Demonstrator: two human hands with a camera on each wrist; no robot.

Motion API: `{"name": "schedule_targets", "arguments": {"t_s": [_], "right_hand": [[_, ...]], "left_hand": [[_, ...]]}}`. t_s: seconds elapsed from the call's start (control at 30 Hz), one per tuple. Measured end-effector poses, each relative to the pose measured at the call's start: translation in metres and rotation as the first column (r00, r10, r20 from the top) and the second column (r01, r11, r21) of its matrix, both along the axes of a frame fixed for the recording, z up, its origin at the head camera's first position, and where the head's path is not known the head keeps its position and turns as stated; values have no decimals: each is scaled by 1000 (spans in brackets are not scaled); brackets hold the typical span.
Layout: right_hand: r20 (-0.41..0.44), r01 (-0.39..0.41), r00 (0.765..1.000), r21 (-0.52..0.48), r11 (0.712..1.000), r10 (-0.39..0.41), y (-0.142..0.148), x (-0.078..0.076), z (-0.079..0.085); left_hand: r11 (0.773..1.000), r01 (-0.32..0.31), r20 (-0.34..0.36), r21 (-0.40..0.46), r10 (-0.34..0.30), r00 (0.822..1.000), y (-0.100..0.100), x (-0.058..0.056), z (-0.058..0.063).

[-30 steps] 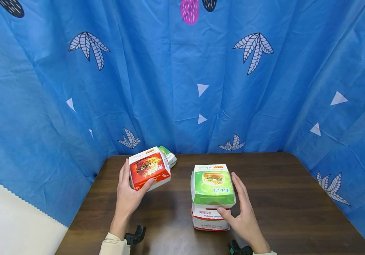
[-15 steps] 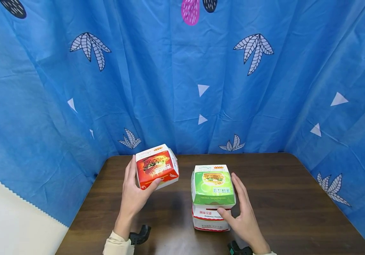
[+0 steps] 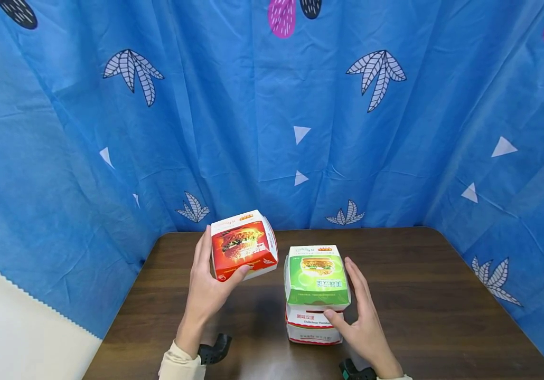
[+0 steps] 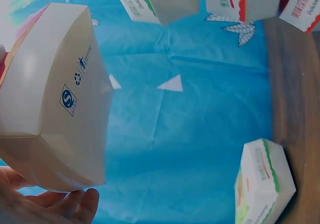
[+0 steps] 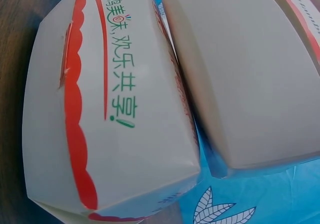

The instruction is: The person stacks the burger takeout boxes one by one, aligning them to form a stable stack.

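Your left hand (image 3: 207, 290) clamps the red box (image 3: 241, 248) between thumb and fingers at its near left corner, apparently bearing its tilt above the table (image 3: 419, 290). Your right hand (image 3: 362, 322) holds thumb and fingers apart around the green box (image 3: 317, 277), seemingly steadying it over the lower box (image 3: 313, 335); firm contact cannot be confirmed.

A blue curtain (image 3: 234, 116) with white leaf prints (image 3: 373, 74) fills the upper frame. Below spans a dark wooden tabletop (image 3: 419, 306) — and a pale, zigzag-edged cloth (image 3: 20, 327) shows lower left.

Upper box (image 3: 318, 279) over lower box (image 3: 313, 330), curtain (image 3: 253, 116) behind
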State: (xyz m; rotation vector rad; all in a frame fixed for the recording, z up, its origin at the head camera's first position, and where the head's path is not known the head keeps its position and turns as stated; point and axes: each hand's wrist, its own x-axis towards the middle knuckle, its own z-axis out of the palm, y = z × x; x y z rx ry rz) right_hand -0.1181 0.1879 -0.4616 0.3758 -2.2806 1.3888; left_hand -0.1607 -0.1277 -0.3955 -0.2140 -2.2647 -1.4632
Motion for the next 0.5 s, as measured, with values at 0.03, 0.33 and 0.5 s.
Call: {"name": "schedule_targets", "arguments": {"t_s": [0.03,0.33,0.5], "right_hand": [[5,1,1000,-1,1000,-1,0,0,0],[31,4,1000,-20,1000,-3,0,1,0],[22,2,1000,-20,1000,-2,0,0,0]], "left_hand": [[1000,5,-3,-1,-5,1000,2,1,1],[998,59,-19,-9,-59,998,17,4,10],[996,89,-24,-5,-89,996,26,6,13]]}}
